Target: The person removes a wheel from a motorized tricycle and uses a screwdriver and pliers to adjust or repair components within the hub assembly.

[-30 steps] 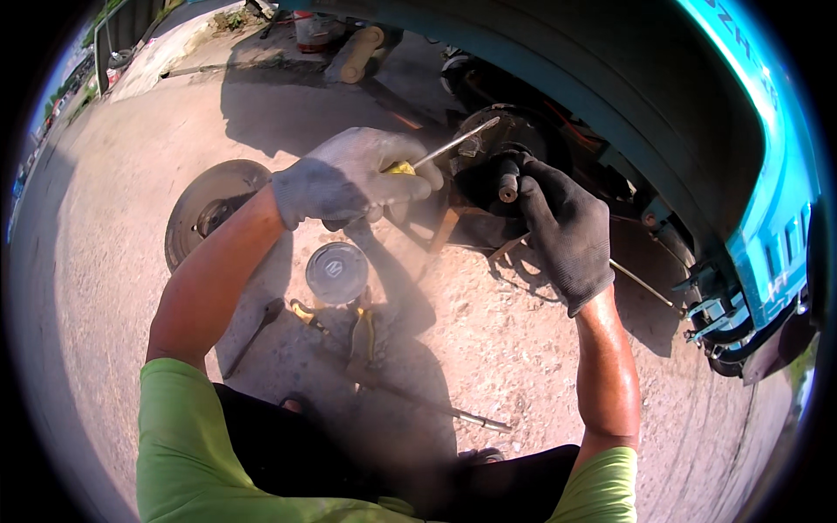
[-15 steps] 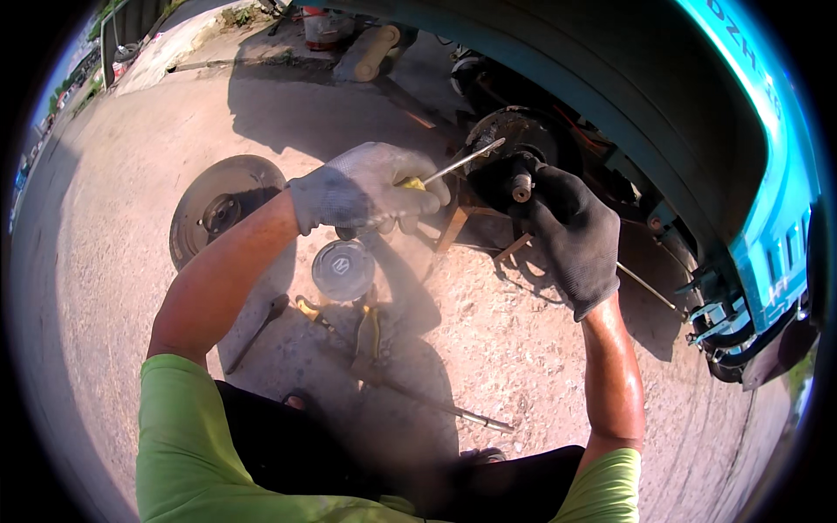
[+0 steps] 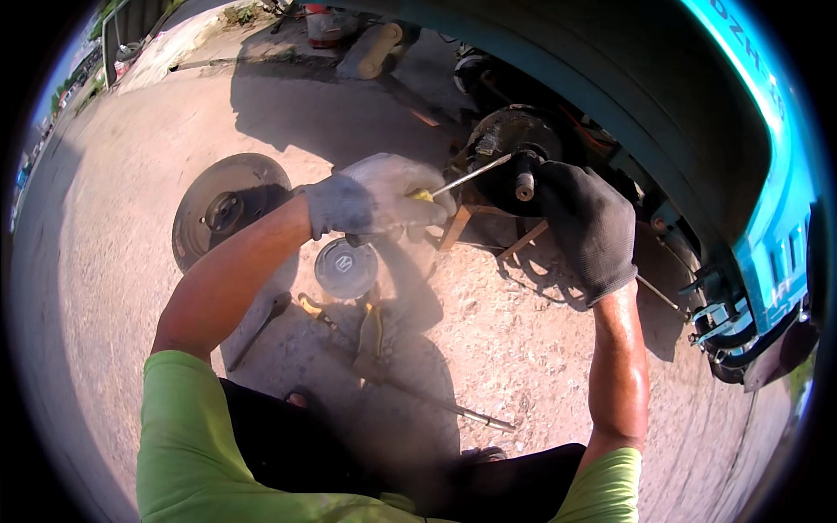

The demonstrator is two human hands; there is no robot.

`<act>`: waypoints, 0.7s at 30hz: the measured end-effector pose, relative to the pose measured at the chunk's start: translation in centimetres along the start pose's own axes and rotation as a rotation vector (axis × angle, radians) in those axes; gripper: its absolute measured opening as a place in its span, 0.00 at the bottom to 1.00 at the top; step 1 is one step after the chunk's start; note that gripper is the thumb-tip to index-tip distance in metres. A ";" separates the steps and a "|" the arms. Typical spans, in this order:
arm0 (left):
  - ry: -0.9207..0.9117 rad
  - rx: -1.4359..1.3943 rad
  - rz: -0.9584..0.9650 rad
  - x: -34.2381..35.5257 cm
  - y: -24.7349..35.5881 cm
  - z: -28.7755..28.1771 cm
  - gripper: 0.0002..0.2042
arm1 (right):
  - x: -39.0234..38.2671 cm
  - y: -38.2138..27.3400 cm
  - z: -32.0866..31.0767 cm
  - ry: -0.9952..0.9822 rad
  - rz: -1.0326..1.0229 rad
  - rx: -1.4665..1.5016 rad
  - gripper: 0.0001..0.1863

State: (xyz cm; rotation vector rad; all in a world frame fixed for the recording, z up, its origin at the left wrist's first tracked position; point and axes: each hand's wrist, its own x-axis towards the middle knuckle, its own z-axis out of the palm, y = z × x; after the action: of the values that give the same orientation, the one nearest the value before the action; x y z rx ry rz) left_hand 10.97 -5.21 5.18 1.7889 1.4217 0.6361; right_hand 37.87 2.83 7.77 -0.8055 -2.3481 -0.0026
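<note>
Fingers of the left hand (image 3: 384, 196), in a pale glove, are clamped around the yellow handle of a screwdriver (image 3: 471, 176), whose bare tip points toward the spindle (image 3: 524, 186); whether they touch cannot be told. The right hand (image 3: 593, 225), in a dark glove, is curled just right of the spindle; its fingertips are hidden, so whether they grip anything cannot be told. The spindle sticks out from a dark round plate (image 3: 495, 138) beneath the blue vehicle body (image 3: 786, 218). With the 2 hands this near each other, a sudden twist of the left wrist could make the tip scrape the spindle or jab the right hand. A loosened left grip could drop the screwdriver toward the grey round cap (image 3: 345, 272) and yellow-handled pliers (image 3: 370, 331) on the ground (image 3: 523, 349).
</note>
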 end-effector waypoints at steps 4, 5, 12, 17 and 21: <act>0.005 -0.019 0.013 -0.1 -0.2 0.1 0.13 | 0.2 0.0 -0.3 -0.084 0.053 0.057 0.14; 0.009 -0.023 0.024 -0.1 -0.3 0.2 0.13 | 0.3 0.0 -0.5 -0.118 0.052 0.066 0.16; -0.017 -0.041 -0.041 0.3 0.2 0.4 0.12 | 0.6 0.2 -0.8 -0.205 0.237 0.218 0.17; -0.017 -0.094 -0.014 0.7 -0.2 0.9 0.13 | 0.7 0.9 -1.0 -0.228 0.275 0.379 0.22; -0.040 -0.072 -0.015 0.7 -0.4 1.1 0.13 | 0.9 0.2 -1.5 -0.288 0.428 0.501 0.24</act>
State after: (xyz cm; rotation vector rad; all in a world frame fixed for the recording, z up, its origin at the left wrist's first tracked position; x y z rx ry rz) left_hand 11.75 -4.72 4.16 1.7241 1.3680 0.6321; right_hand 38.33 3.19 9.47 -1.0754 -2.2280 0.8956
